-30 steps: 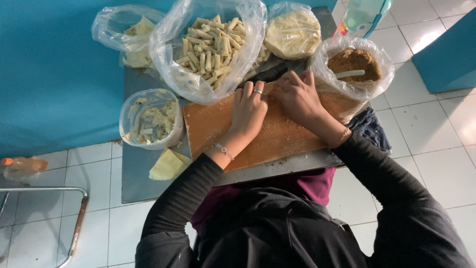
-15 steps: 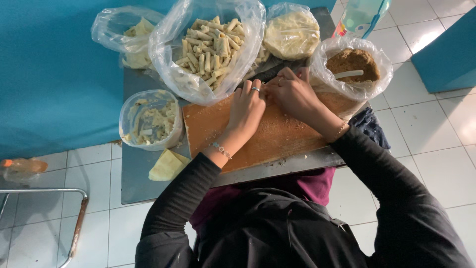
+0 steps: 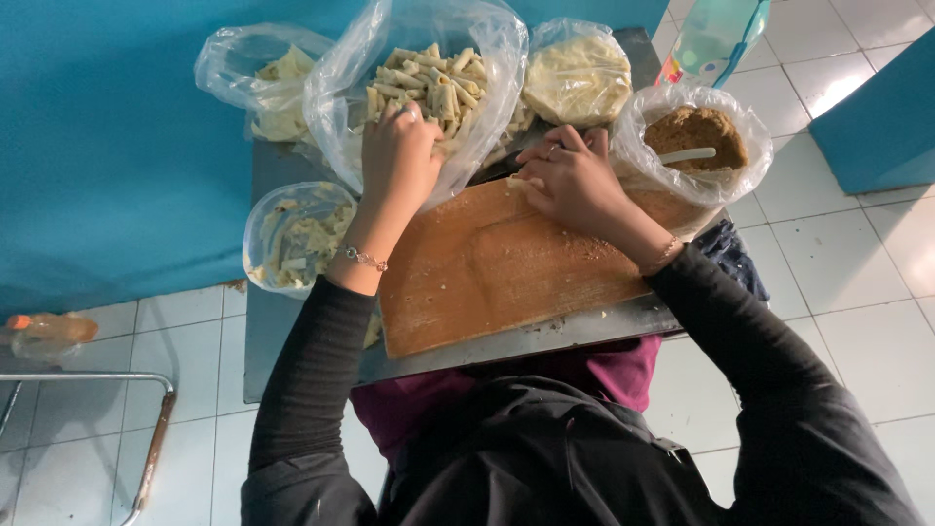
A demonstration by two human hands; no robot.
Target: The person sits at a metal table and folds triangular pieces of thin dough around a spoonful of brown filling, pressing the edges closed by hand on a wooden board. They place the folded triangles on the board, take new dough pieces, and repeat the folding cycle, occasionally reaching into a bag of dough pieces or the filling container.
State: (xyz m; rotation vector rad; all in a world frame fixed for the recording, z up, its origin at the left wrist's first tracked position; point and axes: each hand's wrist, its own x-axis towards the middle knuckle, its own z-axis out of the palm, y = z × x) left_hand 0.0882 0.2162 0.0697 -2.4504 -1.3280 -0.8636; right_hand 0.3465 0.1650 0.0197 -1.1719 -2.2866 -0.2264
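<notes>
- Head view: left hand (image 3: pixel 397 156) reaches into the big clear bag (image 3: pixel 341 107) of pale rolls (image 3: pixel 429 83), fingers curled down among them; whether it grips a roll cannot be told.
- Right hand (image 3: pixel 577 183) rests at the far edge of the wooden board (image 3: pixel 487 273), fingers bent, pinching a small pale piece (image 3: pixel 526 182) against the board.
- Board lies bare in the middle of the grey counter (image 3: pixel 268 331), crumbs scattered on it.
- Brown filling (image 3: pixel 696 131) in a bag-lined bowl just right of the right hand, a white spoon (image 3: pixel 687 155) lying in it.
- Bag of flat wrappers (image 3: pixel 577 78) behind the right hand.
- Round tub (image 3: pixel 292 239) of pale scraps just left of the left forearm; another bag (image 3: pixel 255 73) behind it.
- Bracelet on each wrist.
- Bottle (image 3: pixel 713 39) at far right corner; tiled floor (image 3: pixel 838 282) around.
</notes>
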